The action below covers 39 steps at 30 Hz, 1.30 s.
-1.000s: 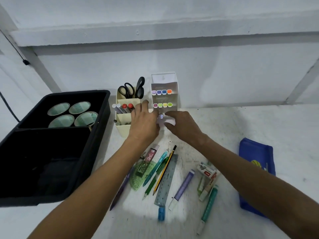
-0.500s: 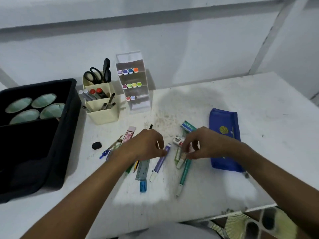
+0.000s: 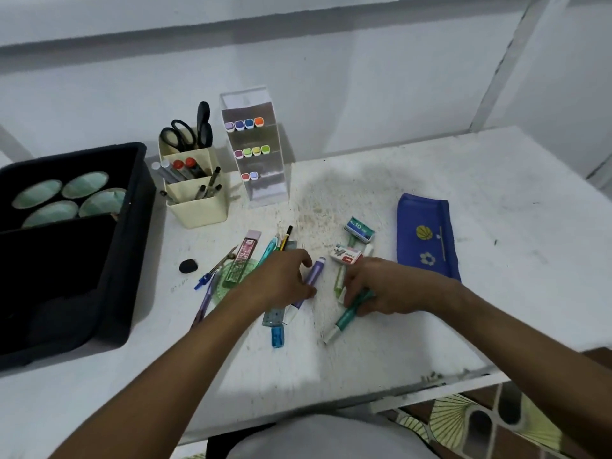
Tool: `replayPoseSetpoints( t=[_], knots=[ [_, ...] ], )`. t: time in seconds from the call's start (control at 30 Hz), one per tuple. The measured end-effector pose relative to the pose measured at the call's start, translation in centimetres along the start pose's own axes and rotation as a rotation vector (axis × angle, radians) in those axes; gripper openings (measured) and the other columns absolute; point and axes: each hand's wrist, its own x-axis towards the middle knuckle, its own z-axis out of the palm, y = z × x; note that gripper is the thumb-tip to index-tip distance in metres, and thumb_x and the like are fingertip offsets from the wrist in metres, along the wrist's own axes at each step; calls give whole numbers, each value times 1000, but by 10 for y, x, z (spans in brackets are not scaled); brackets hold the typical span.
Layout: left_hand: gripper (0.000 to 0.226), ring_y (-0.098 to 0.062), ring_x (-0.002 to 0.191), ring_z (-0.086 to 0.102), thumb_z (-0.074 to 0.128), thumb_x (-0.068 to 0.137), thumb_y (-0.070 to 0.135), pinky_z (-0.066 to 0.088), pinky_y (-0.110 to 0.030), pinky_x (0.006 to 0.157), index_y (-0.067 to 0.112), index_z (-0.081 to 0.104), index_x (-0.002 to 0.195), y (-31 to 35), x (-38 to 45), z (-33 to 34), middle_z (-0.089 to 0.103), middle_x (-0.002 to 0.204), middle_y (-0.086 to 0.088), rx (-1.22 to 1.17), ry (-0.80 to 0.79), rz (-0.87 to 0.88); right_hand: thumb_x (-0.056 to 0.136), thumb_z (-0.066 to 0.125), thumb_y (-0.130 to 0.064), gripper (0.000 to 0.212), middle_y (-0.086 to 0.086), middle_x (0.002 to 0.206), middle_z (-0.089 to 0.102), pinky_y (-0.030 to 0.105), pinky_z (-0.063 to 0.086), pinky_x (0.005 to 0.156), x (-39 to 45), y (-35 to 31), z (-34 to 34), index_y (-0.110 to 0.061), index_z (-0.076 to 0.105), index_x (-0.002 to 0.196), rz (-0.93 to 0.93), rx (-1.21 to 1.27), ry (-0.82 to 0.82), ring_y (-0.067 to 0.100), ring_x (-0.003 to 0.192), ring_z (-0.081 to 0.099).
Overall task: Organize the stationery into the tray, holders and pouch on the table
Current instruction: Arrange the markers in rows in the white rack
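Observation:
Loose stationery lies in the middle of the white table (image 3: 496, 207). My left hand (image 3: 284, 279) curls round a purple marker (image 3: 314, 273) there. My right hand (image 3: 377, 286) grips a teal marker (image 3: 344, 318), with a light green marker (image 3: 339, 283) beside it. Two small staple boxes (image 3: 346, 256) (image 3: 359, 228) sit just beyond my right hand. A clear tiered holder (image 3: 261, 180) with coloured markers stands at the back. Left of it is a cream holder (image 3: 198, 207) with scissors and pens. The blue pouch (image 3: 425, 240) lies to the right.
A black tray (image 3: 132, 246) with several green cups fills the left side. A black eraser (image 3: 188, 266), a blue pen, a pink lead case (image 3: 243, 256), a green protractor, a ruler and a blue sharpener (image 3: 277, 336) lie round my left hand. The table's front edge is close.
Both hands came back from the clear holder to the pile in the middle. The left now holds the purple marker and the right the teal one. My view has swung right and down.

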Motion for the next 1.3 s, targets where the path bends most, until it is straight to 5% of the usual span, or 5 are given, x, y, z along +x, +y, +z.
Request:
replayPoseSetpoints(
  t=[0.27, 0.47, 0.77, 1.1, 1.3],
  knots=[
    [57, -6, 72, 58, 73, 78, 24, 43, -14, 57, 23, 51, 131, -7, -5, -29, 68, 93, 4, -156, 135, -8, 83, 69, -22, 18, -13, 103, 63, 7, 36, 79, 12, -1, -42, -24, 68, 101, -10, 115, 180, 0, 94, 52],
    [78, -17, 62, 67, 74, 74, 9, 57, -28, 56, 35, 39, 138, -19, -10, -71, 67, 86, -1, -383, 354, 8, 88, 63, -24, 16, -13, 93, 67, 14, 50, 73, 37, 0, -67, -27, 65, 104, -59, 313, 336, 3, 81, 61],
    [33, -24, 70, 68, 69, 88, 19, 57, -51, 70, 29, 53, 115, -45, -7, -115, 67, 78, -7, -559, 613, 53, 85, 61, -10, 38, -1, 109, 51, 13, 38, 67, 78, -3, -78, -24, 48, 118, 17, 350, 464, 5, 79, 50],
    [37, 2, 66, 67, 70, 86, 15, 45, -7, 56, 20, 59, 121, -21, 1, -124, 67, 99, 2, -669, 866, 91, 79, 71, -13, 20, 3, 86, 68, 19, 43, 69, 105, -9, -88, -10, 70, 99, -31, 225, 944, 17, 67, 58],
    [28, -11, 86, 71, 72, 85, 11, 58, -24, 78, 21, 66, 110, -19, 16, -115, 68, 102, 1, -585, 941, 255, 79, 73, -15, 21, -3, 86, 65, 3, 38, 58, 116, -10, -91, -12, 72, 99, -70, 227, 1041, 10, 60, 56]
  ],
)
